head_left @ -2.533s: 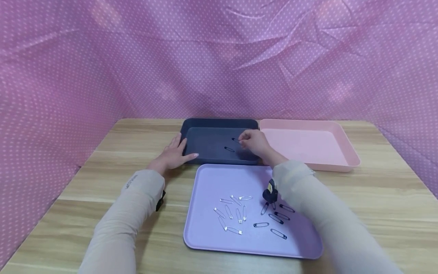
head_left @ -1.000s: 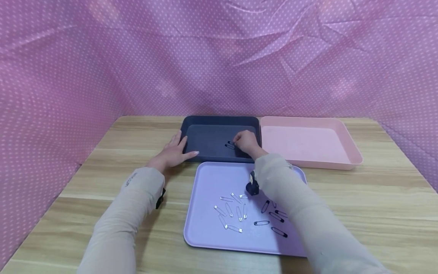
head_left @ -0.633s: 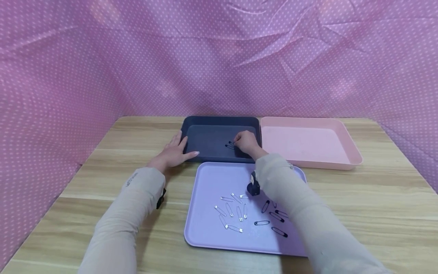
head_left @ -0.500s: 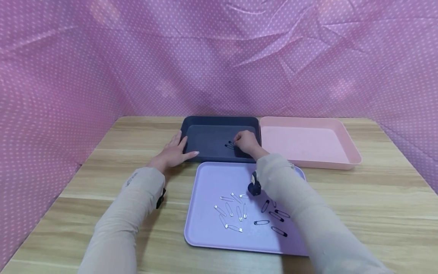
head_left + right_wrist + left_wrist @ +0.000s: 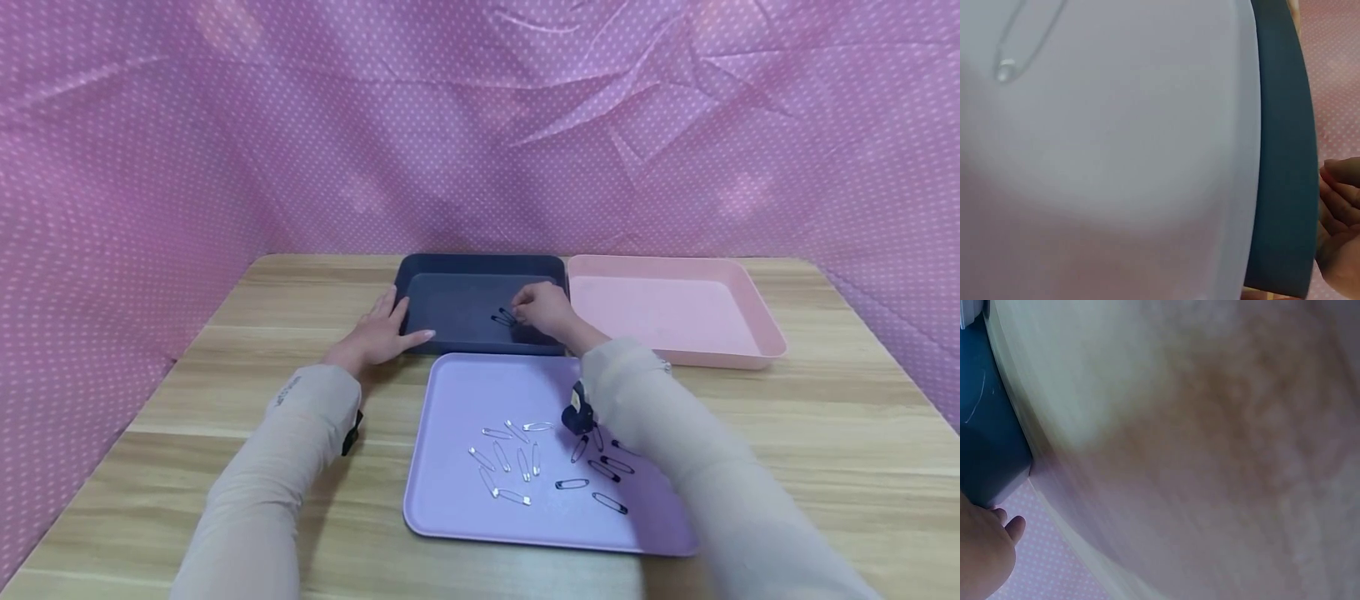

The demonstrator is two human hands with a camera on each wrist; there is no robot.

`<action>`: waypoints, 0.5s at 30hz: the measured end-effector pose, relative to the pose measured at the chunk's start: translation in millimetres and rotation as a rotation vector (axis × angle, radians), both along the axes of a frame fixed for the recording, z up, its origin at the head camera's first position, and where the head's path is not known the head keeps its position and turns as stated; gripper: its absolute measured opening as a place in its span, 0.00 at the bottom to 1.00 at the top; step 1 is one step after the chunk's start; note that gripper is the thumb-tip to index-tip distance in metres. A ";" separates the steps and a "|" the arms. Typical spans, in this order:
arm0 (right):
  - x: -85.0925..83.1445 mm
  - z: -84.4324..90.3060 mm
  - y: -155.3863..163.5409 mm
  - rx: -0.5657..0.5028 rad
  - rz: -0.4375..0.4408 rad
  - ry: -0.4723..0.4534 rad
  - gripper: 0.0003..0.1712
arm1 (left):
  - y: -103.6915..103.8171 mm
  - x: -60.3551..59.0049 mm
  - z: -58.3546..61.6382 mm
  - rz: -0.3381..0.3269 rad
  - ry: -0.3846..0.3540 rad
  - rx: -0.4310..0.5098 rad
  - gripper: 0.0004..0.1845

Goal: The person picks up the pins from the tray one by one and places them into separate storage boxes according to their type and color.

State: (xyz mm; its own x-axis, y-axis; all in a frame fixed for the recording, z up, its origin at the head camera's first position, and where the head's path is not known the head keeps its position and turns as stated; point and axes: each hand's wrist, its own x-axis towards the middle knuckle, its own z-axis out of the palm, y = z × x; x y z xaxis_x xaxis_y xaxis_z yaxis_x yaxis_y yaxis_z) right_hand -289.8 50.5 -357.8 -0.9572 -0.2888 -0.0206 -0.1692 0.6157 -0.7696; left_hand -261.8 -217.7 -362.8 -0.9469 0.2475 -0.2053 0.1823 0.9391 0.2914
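- Hands are working at the far trays: the right hand (image 5: pixel 543 307) is reaching over the lilac tray (image 5: pixel 457 392) into the dark blue tray (image 5: pixel 457 275), its fingertips drawn narrowly together at the black safety pins in the dark tray (image 5: pixel 502 317). Whether it is pinching one or only touching them cannot be told.
- Resting flat on the worktop (image 5: pixel 247 400), the left hand (image 5: pixel 377 335) is lying with fingers straight and spread against the dark tray's 9 o'clock wall, seemingly bracing it so it does not slide.
- Lying near the middle of the dark tray, those black pins are sitting toward 3 o'clock.
- On the lilac tray, silver safety pins (image 5: pixel 510 458) are clustering at the centre, while more black safety pins (image 5: pixel 600 479) are lying toward 4 o'clock, partly under the right sleeve; the colours are keeping apart.
- At 3 o'clock of the dark tray, touching it, a pink tray (image 5: pixel 757 321) is sitting on the worktop.
- From the right wrist view, the dark tray's rim is edging the lilac tray with the curled fingers (image 5: pixel 1341 200) beyond it; the left wrist view is mostly blur.
- Around the worktop, a dotted pink cloth (image 5: pixel 300 125) is hanging as a backdrop.
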 end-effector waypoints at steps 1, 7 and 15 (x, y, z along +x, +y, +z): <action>0.8 0.6 0.7 -0.004 0.002 0.003 0.10 | 0.0 0.2 0.1 0.001 0.000 -0.001 0.51; 8.3 5.1 7.4 0.034 0.019 0.044 0.10 | 0.0 0.1 -1.2 0.002 0.010 -0.010 0.52; 25.4 11.3 18.9 -0.027 0.000 0.014 0.10 | -1.3 1.3 -2.8 0.015 0.027 -0.010 0.53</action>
State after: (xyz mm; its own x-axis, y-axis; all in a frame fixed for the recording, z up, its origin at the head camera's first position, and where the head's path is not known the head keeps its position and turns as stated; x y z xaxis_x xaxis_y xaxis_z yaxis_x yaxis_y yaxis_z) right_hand -264.4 69.3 -346.5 -0.9574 -0.2887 0.0010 -0.1802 0.5947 -0.7835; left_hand -260.5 -219.0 -365.6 -0.9557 0.2317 -0.1818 0.1762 0.9445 0.2772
